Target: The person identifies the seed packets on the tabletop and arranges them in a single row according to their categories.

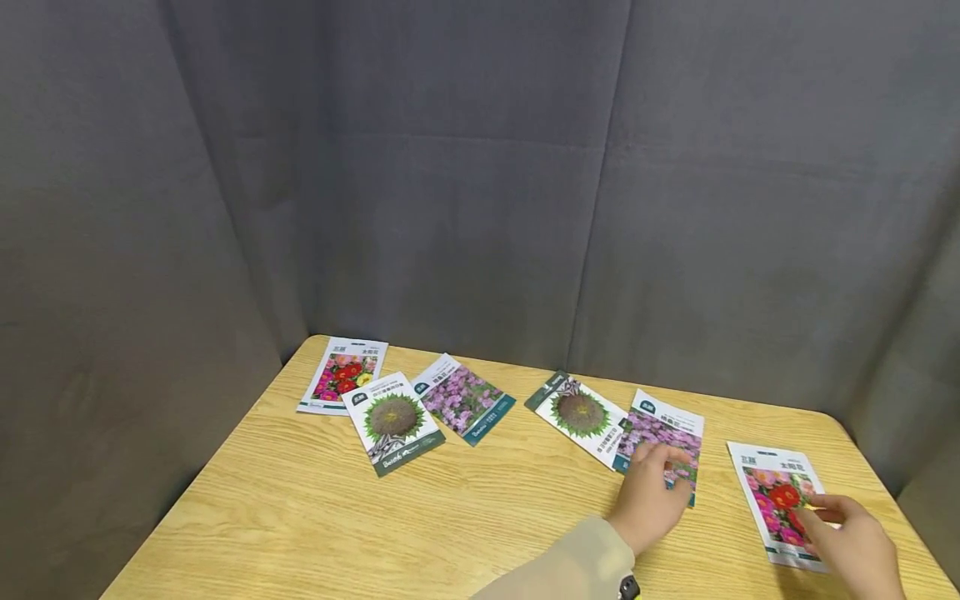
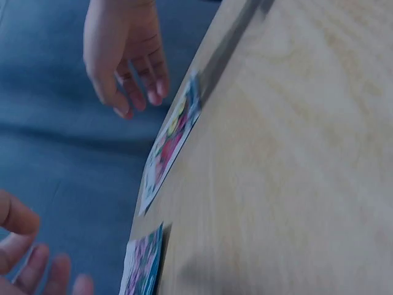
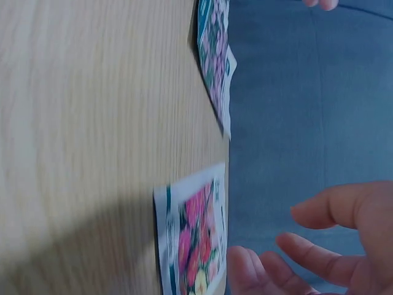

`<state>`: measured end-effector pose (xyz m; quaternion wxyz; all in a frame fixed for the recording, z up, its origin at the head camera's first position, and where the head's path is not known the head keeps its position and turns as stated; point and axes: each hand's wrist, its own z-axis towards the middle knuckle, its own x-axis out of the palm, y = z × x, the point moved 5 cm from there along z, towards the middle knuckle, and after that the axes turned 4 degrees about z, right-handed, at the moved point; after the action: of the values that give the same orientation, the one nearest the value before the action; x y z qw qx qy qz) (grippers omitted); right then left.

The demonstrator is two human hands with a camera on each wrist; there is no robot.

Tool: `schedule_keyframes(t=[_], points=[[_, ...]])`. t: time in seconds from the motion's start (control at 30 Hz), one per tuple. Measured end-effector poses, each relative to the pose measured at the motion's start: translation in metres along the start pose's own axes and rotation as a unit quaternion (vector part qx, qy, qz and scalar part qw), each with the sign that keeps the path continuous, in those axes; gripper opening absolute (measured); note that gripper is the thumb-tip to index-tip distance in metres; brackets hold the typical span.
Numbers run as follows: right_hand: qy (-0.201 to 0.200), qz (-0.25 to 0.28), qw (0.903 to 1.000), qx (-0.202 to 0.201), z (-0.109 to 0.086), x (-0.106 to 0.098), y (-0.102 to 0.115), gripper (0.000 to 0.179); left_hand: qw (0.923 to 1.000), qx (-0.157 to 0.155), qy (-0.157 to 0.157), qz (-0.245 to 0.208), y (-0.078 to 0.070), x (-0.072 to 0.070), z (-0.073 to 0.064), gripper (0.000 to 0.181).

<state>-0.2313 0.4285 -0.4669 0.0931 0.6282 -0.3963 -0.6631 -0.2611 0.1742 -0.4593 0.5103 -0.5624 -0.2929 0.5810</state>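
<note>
The left hand (image 1: 651, 500) hides part of the lower half of the purple-flower packet (image 1: 671, 429) beneath it; the right hand (image 1: 858, 542) covers one side of the red-flower packet (image 1: 768, 500) under its fingers. Behind the left hand, the sleeve (image 1: 566, 568) and dark wristband (image 1: 628, 587) run off the head view's bottom edge. Small print on the sunflower packet (image 1: 581, 414) just beyond that hand is illegible. The left wrist view crops the left hand and blurs both packets nearby; the right wrist view keeps only its fingertips.
</note>
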Motion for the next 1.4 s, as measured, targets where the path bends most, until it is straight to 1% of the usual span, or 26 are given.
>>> schedule_keyframes(t=[0.1,0.17,0.23,0.37,0.5,0.57,0.63,0.73,0.83,0.9,1.0,1.1,1.23,1.4], points=[[0.011,0.008,0.9994,-0.033,-0.001,0.004,0.009,0.049,0.9984,-0.026,-0.049,0.010,0.006,-0.012,0.005,0.028],[0.016,0.013,0.9986,-0.049,-0.001,0.008,0.015,0.047,0.9964,-0.038,-0.073,0.018,0.009,-0.019,0.007,0.029],[0.023,0.029,0.9976,-0.059,-0.001,0.013,0.020,0.046,0.9951,-0.050,-0.083,0.021,0.013,-0.025,0.010,0.029],[0.032,0.057,0.9954,-0.070,-0.001,0.023,0.030,0.047,0.9934,-0.058,-0.093,0.035,0.017,-0.036,0.015,0.032],[0.038,0.074,0.9929,-0.086,0.001,0.034,0.037,0.047,0.9929,-0.072,-0.085,0.042,0.024,-0.040,0.019,0.038],[0.049,0.088,0.9908,-0.091,0.002,0.040,0.039,0.047,0.9927,-0.087,-0.073,0.040,0.029,-0.039,0.021,0.041],[0.066,0.100,0.9886,-0.091,0.003,0.047,0.042,0.048,0.9914,-0.103,-0.060,0.054,0.032,-0.039,0.021,0.044],[0.101,0.125,0.9841,-0.076,0.006,0.058,0.047,0.052,0.9884,-0.125,-0.040,0.077,0.036,-0.039,0.021,0.047],[0.123,0.133,0.9815,-0.062,0.008,0.067,0.050,0.054,0.9858,-0.135,-0.023,0.098,0.038,-0.038,0.022,0.049],[0.129,0.128,0.9817,-0.057,0.009,0.073,0.052,0.054,0.9853,-0.134,-0.016,0.104,0.039,-0.037,0.023,0.049],[0.129,0.121,0.9823,-0.061,0.010,0.077,0.053,0.053,0.9840,-0.134,-0.010,0.117,0.041,-0.034,0.025,0.051],[0.136,0.130,0.9804,-0.057,0.012,0.081,0.054,0.052,0.9838,-0.131,-0.010,0.122,0.045,-0.033,0.028,0.051],[0.141,0.139,0.9790,-0.048,0.015,0.087,0.056,0.049,0.9856,-0.130,-0.007,0.108,0.049,-0.031,0.033,0.049],[0.127,0.130,0.9826,-0.038,0.015,0.089,0.059,0.046,0.9874,-0.134,0.001,0.085,0.048,-0.028,0.035,0.046]])
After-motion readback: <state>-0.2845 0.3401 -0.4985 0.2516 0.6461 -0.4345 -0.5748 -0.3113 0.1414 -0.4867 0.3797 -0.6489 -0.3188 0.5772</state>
